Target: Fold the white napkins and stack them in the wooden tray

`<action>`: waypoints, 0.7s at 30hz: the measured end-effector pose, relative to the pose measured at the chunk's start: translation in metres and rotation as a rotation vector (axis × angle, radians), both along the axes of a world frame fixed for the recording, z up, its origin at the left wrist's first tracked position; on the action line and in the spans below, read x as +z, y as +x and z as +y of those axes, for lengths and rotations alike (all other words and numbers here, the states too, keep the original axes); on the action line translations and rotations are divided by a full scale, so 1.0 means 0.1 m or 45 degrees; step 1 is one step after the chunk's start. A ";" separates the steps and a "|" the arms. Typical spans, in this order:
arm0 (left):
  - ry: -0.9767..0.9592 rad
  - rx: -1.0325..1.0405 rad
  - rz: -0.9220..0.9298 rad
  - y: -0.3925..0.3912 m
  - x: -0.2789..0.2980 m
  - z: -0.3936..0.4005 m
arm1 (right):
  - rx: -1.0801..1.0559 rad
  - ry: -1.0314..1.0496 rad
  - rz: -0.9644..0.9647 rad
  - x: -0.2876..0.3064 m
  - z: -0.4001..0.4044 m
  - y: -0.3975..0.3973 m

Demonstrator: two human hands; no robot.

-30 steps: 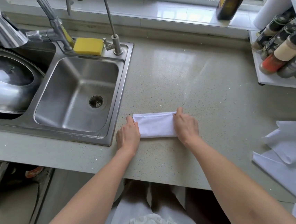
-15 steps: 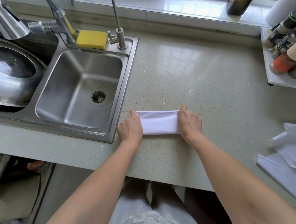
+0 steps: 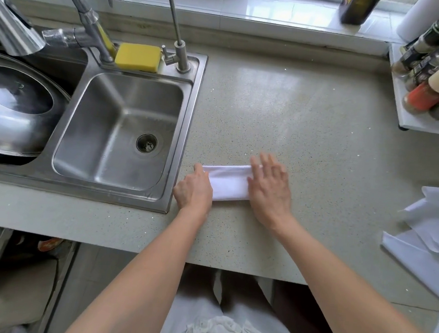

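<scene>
While one white napkin (image 3: 228,183) lies folded into a narrow band on the pale speckled surface (image 3: 311,116), just to the right of the steel sink (image 3: 119,132), the job looks to be in its early or middle part. The left hand (image 3: 194,190) sits at the band's left end with its fingers curled under the knuckles; it seems to pin or pinch that end, though the fingertips are hidden and I cannot tell which. The right hand (image 3: 269,190) lies flat over the right end, fingers straight and spread, pressing the cloth down. My reading is that this is a smoothing or creasing step, with at least one more fold across the length likely needed before the piece is compact enough to stack.

Well apart to the right, at the edge of view, more white sheets (image 3: 432,232) lie loose and overlapping on the surface; they appear unfolded, so I judge that several pieces are left to do. No wooden tray shows anywhere in this view, so whether any napkins are already stacked in it cannot be told. What remains, as far as can be judged: finish this napkin, fold the loose ones, and carry all of them to the tray.
</scene>
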State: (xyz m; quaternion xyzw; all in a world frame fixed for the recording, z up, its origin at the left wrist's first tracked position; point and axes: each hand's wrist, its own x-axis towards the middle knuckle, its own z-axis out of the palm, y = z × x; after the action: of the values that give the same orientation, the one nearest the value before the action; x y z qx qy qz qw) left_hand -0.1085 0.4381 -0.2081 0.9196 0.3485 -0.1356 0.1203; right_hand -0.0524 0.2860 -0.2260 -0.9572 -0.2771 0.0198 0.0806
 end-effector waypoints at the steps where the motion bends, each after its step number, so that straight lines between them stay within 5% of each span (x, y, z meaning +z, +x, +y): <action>1: -0.006 0.002 -0.003 0.00 0.00 0.01 | 0.117 -0.026 0.062 -0.04 0.01 -0.06; 7: -0.105 0.085 -0.064 0.03 0.00 0.05 | 0.178 -0.178 0.383 -0.16 -0.05 -0.03; 10: -0.147 0.154 -0.382 -0.10 0.03 0.00 | 0.202 -0.172 0.391 -0.16 -0.04 -0.04; 12: -0.060 -0.128 -0.604 -0.14 -0.02 -0.11 | 0.189 -0.176 0.387 -0.16 -0.01 -0.04; 15: -0.053 -0.647 -0.308 -0.16 -0.17 -0.19 | 0.207 -0.183 0.376 -0.16 -0.03 -0.03; 21: -0.018 -0.679 0.008 -0.21 -0.30 -0.09 | 0.163 -0.265 0.375 -0.16 -0.36 0.17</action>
State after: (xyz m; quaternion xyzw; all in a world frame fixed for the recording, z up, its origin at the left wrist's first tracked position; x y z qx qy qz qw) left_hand -0.1290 0.4292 -0.2379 0.9776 0.0931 -0.1679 0.0857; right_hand -0.0352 0.2501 -0.2415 -0.9276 -0.3190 0.1935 0.0193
